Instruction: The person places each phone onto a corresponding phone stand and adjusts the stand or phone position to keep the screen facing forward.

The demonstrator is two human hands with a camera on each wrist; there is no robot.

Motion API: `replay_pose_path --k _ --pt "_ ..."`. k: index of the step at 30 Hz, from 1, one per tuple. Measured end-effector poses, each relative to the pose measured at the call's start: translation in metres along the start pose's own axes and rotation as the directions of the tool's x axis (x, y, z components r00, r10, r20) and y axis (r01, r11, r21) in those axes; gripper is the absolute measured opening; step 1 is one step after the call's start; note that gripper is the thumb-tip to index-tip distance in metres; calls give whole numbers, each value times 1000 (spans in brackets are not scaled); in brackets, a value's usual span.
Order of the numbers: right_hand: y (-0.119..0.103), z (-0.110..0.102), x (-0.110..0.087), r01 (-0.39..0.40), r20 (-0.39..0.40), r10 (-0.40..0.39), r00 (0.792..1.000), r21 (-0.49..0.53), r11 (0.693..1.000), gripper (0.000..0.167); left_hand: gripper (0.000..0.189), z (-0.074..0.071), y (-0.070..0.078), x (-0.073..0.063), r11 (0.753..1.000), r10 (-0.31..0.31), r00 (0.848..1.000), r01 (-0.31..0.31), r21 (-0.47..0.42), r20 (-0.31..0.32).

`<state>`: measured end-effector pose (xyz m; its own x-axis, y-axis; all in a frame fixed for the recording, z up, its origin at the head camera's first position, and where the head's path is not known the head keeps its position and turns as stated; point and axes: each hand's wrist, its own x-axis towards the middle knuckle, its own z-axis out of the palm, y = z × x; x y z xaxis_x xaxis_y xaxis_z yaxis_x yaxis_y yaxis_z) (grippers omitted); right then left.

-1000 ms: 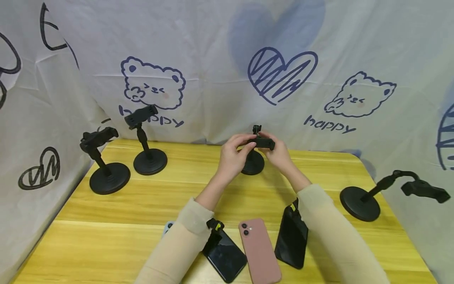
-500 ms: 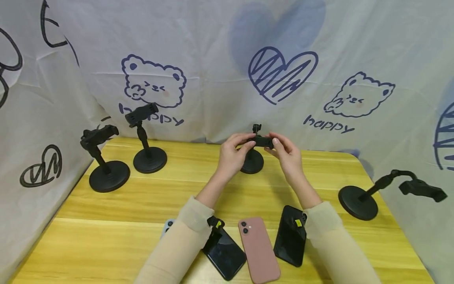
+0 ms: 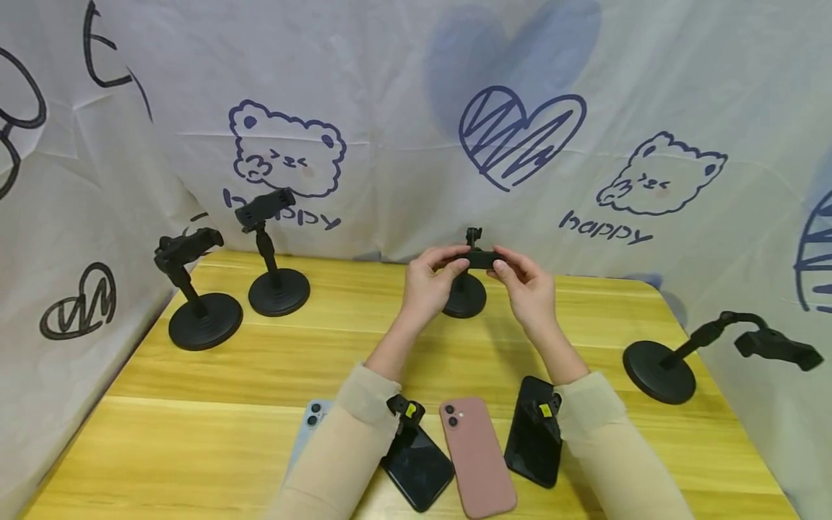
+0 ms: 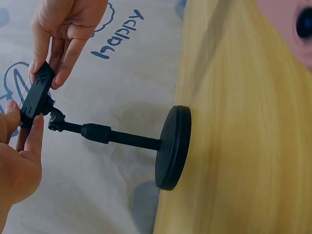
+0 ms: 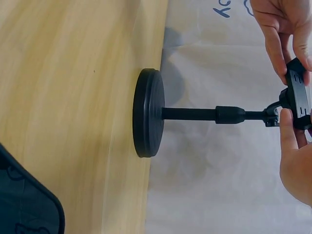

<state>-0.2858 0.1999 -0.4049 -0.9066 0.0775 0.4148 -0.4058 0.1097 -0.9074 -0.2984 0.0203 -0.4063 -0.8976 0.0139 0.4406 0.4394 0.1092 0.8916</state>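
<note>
A black phone stand with a round base (image 3: 465, 302) stands near the back edge of the table. Its clamp head (image 3: 481, 260) is between my two hands. My left hand (image 3: 425, 285) pinches the clamp's left end between thumb and fingers. At the other end, my right hand (image 3: 531, 292) pinches it in the same way. In the left wrist view the clamp (image 4: 36, 95) tilts at the top of the telescoping pole (image 4: 112, 135), with a small joint behind it. The right wrist view shows the clamp (image 5: 297, 92) gripped at both ends, its middle exposed.
Two similar stands (image 3: 205, 321) (image 3: 279, 292) are at the left, and another stand (image 3: 659, 372) leans its arm out at the right. Near me lie a pink phone (image 3: 477, 458), two dark phones (image 3: 419, 469) (image 3: 533, 433) and a light blue phone (image 3: 305, 427). A printed cloth (image 3: 403, 108) hangs behind.
My right hand has shifted from behind the clamp to its right end and now pinches it there. My left hand has kept its hold. The clamp looks slightly turned.
</note>
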Motion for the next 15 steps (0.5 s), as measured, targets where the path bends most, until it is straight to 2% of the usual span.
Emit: replay_pose_path --k 9,15 --pt "0 0 0 -27 -12 28 1000 64 998 35 26 7 -1 -1 999 7 999 -10 -52 -53" --pt "-2 -8 -4 -58 2 58 998 12 998 40 28 6 -1 -1 995 -38 998 33 -91 -48"
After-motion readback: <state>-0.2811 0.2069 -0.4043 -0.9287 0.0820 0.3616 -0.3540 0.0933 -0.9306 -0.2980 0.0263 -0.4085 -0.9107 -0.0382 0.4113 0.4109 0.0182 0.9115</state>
